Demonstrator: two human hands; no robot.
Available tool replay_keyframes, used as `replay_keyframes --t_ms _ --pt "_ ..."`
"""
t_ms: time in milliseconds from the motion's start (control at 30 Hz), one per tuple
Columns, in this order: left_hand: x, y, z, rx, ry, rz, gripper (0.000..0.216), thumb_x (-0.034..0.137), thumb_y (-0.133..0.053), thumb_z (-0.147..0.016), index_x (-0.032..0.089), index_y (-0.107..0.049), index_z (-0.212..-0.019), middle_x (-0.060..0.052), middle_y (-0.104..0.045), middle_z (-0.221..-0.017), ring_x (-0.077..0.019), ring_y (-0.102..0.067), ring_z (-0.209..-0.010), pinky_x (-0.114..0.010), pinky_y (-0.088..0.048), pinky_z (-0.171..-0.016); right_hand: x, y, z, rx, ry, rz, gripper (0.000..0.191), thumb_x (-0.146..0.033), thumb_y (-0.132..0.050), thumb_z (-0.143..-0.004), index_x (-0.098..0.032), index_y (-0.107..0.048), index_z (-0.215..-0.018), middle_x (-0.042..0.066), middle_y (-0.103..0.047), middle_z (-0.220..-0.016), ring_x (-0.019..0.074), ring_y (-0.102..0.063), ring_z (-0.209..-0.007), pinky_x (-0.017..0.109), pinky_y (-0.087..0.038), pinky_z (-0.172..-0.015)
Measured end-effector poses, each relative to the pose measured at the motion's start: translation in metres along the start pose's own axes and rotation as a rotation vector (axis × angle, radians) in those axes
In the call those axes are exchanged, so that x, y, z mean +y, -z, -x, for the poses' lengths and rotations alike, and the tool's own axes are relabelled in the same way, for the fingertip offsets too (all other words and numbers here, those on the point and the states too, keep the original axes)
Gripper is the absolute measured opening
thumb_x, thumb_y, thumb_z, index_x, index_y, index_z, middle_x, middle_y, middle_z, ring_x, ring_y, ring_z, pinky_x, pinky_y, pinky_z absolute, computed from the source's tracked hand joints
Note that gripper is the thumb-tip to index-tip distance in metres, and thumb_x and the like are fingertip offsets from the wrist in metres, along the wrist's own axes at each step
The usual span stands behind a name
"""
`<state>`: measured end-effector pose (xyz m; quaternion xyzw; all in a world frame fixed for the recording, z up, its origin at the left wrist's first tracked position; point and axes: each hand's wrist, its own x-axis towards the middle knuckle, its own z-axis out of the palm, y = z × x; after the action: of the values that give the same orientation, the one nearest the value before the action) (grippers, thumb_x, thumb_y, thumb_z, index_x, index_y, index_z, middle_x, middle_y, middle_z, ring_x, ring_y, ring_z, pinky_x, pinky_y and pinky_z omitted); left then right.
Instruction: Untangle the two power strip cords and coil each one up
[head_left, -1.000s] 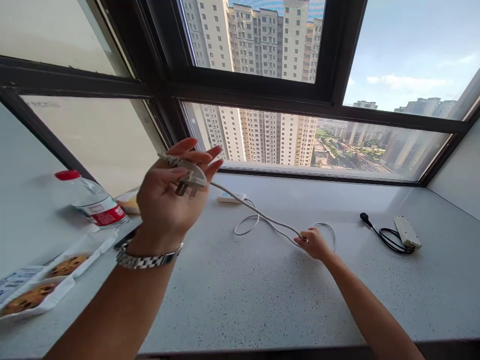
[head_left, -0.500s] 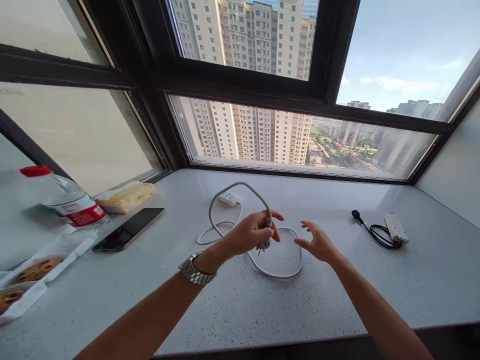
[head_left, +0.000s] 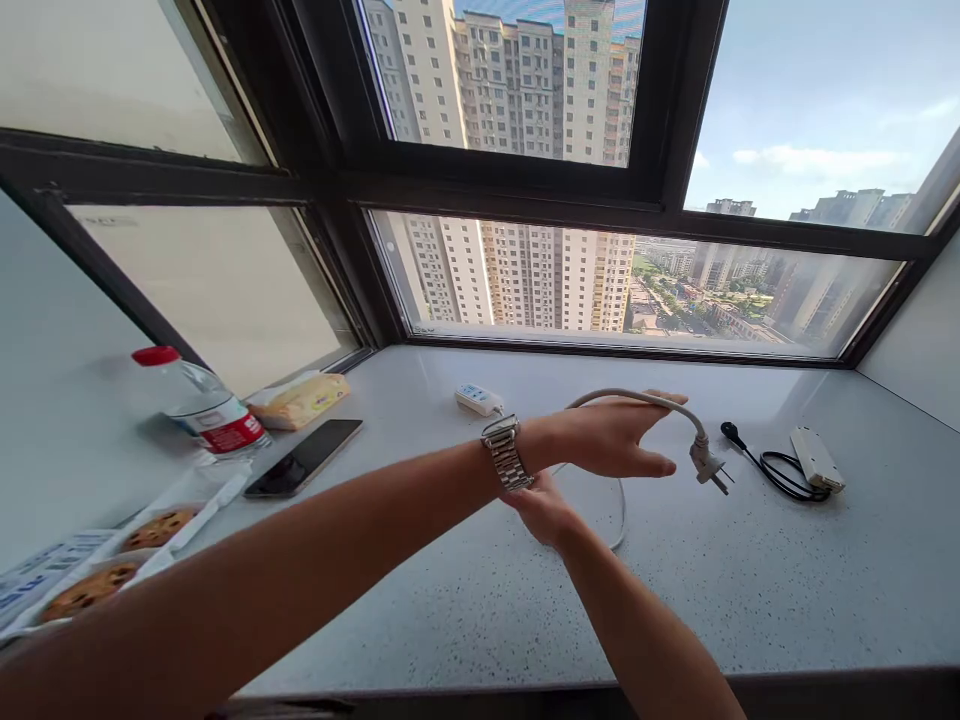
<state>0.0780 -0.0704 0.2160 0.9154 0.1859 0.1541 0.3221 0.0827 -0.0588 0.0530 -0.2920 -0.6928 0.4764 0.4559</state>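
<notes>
Speckled grey table (head_left: 465, 600) fills the lower frame under windows (head_left: 525, 90); left hand (head_left: 611, 440) grips the cord (head_left: 637, 398), right hand (head_left: 544, 510) unclear beneath.

head-worn view, forward-down, near windowsill (head_left: 465, 600)

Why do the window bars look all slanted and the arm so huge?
Head view: the wide lens bends the window frame outward, and the left forearm, close to the camera, looks oversized; the left hand and white cable are sharp, and daylight brightens the countertop.
</notes>
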Motion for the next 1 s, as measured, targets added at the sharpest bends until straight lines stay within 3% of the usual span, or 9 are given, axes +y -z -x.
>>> replay_keyframes --t_ms 133,267,367,467,533,633,767,900,1000 --pt "0.003 0.032 0.006 0.075 0.09 -0.083 0.062 0.035 -0.074 -0.067 0.016 -0.054 -0.124 -0.011 -0.052 -0.132 -0.0338 -0.042 -0.126 -0.044 -0.033 -0.105 0.008 -0.006 0.015 -0.132 -0.043 -0.261 0.063 -0.076 -0.037 -0.078 -0.017 -0.058 -0.068 -0.005 -0.037 -0.047 0.0097 -0.039 -0.042 0.026 -0.04 -0.048" --pt "-0.017 0.047 0.037 0.268 0.016 -0.064 0.047 0.029 -0.078 -0.061 0.02 -0.065 -0.105 -0.007 -0.06 -0.121 -0.0335 -0.044 -0.124 -0.047 -0.032 -0.106 0.006 0.019 0.048 -0.011 -0.12 -0.048 0.059 -0.07 -0.044 -0.079 -0.016 -0.053 -0.058 -0.007 -0.028 -0.045 0.0066 -0.024 -0.042 0.021 -0.023 -0.042" --pt "-0.06 0.023 0.069 0.656 0.073 0.092 0.037 0.034 -0.08 -0.061 0.023 -0.066 -0.094 -0.008 -0.062 -0.113 -0.0329 -0.044 -0.123 -0.047 -0.036 -0.104 -0.006 0.039 0.073 0.091 -0.133 0.137 0.056 -0.064 -0.045 -0.082 -0.017 -0.044 -0.05 -0.006 -0.025 -0.044 0.0061 -0.021 -0.042 0.022 -0.018 -0.041" --pt "-0.106 -0.036 0.094 1.18 0.361 0.49 0.051 0.048 -0.074 -0.067 0.024 -0.058 -0.109 -0.009 -0.057 -0.118 -0.0289 -0.047 -0.121 -0.041 -0.045 -0.096 -0.013 0.047 0.093 0.113 -0.088 0.322 0.054 -0.053 -0.046 -0.085 -0.018 -0.032 -0.046 -0.006 -0.02 -0.045 0.0057 -0.017 -0.042 0.023 -0.014 -0.041" --pt "-0.123 -0.075 0.1 1.091 0.451 0.656 0.052 0.061 -0.056 -0.078 0.017 -0.06 -0.104 -0.015 -0.061 -0.106 -0.0293 -0.06 -0.102 -0.04 -0.053 -0.079 -0.011 0.048 0.103 0.099 -0.053 0.501 0.052 -0.043 -0.049 -0.085 -0.018 -0.027 -0.045 -0.006 -0.017 -0.045 0.0055 -0.015 -0.042 0.023 -0.013 -0.042" --pt "-0.125 -0.099 0.096 0.746 0.483 1.376 0.051 0.058 -0.038 -0.09 0.013 -0.059 -0.1 -0.008 -0.062 -0.078 -0.0153 -0.063 -0.067 -0.028 -0.054 -0.063 -0.004 0.044 0.116 0.025 -0.007 0.724 0.049 -0.034 -0.051 -0.083 -0.017 -0.025 -0.046 -0.007 -0.017 -0.044 0.0057 -0.014 -0.04 0.024 -0.012 -0.044" --pt "-0.115 -0.051 0.083 0.881 0.436 1.72 0.038 0.031 -0.027 -0.101 0.013 -0.049 -0.075 0.009 -0.031 -0.045 -0.0033 -0.029 -0.03 -0.013 -0.026 -0.031 0.0 0.049 0.14 -0.107 0.0 0.738 0.044 -0.042 -0.048 -0.087 -0.019 -0.039 -0.052 -0.006 -0.024 -0.046 0.0074 -0.018 -0.042 0.024 -0.014 -0.045" --pt "-0.106 0.022 0.085 0.984 0.389 1.582 0.042 0.026 -0.021 -0.102 0.017 -0.036 -0.064 0.009 -0.026 -0.041 -0.0047 -0.02 -0.028 -0.016 -0.014 -0.029 -0.007 0.071 0.162 -0.118 -0.161 0.621 0.035 -0.046 -0.041 -0.092 -0.019 -0.057 -0.077 -0.006 -0.032 -0.051 0.0082 -0.027 -0.043 0.021 -0.022 -0.046" --pt "-0.093 0.065 0.098 1.119 0.265 1.436 0.042 0.027 -0.021 -0.102 0.017 -0.034 -0.063 0.009 -0.028 -0.039 -0.0047 -0.019 -0.028 -0.017 -0.01 -0.03 -0.015 0.097 0.17 -0.108 -0.241 0.727 0.039 -0.046 -0.037 -0.093 -0.019 -0.054 -0.071 -0.005 -0.037 -0.053 0.0089 -0.028 -0.047 0.022 -0.024 -0.05"
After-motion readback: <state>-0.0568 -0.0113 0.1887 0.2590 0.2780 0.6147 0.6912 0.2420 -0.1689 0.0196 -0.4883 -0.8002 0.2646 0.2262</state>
